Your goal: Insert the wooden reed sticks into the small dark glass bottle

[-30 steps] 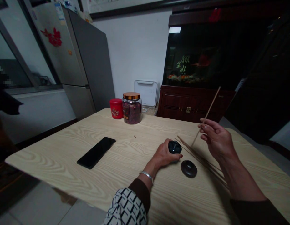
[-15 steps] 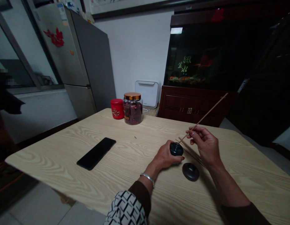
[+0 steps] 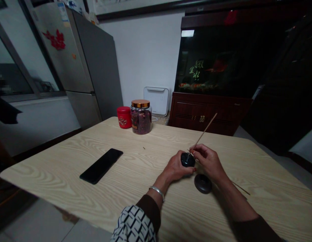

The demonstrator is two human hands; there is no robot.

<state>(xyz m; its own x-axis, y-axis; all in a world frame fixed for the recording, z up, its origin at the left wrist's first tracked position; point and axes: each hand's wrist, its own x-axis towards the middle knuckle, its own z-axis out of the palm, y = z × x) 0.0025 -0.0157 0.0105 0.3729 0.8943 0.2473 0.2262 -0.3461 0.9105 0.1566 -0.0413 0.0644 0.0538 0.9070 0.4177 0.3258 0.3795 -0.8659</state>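
Observation:
My left hand point(image 3: 175, 167) rests on the table, its fingers wrapped around a small round black holder point(image 3: 187, 160). My right hand point(image 3: 207, 162) pinches a thin wooden stick point(image 3: 205, 130) just beside that holder. The stick's lower tip touches the holder's top, and its upper end points up and away. A dark round lid point(image 3: 203, 184) lies on the table just below both hands, touching neither. A loose bunch of similar sticks point(image 3: 240, 188) lies under my right forearm, mostly hidden.
A black phone point(image 3: 101, 166) lies on the pale wood-grain table point(image 3: 57, 168) to the left. A red canister point(image 3: 124, 117) and a copper-lidded glass jar point(image 3: 141, 117) of dried petals stand at the far edge. Behind are a refrigerator point(image 3: 95, 67) and an aquarium point(image 3: 211, 60).
My right hand has moved left and down, bringing the stick's tip onto the black holder. The stick now stands steeper. The bunch of sticks is more covered by my forearm.

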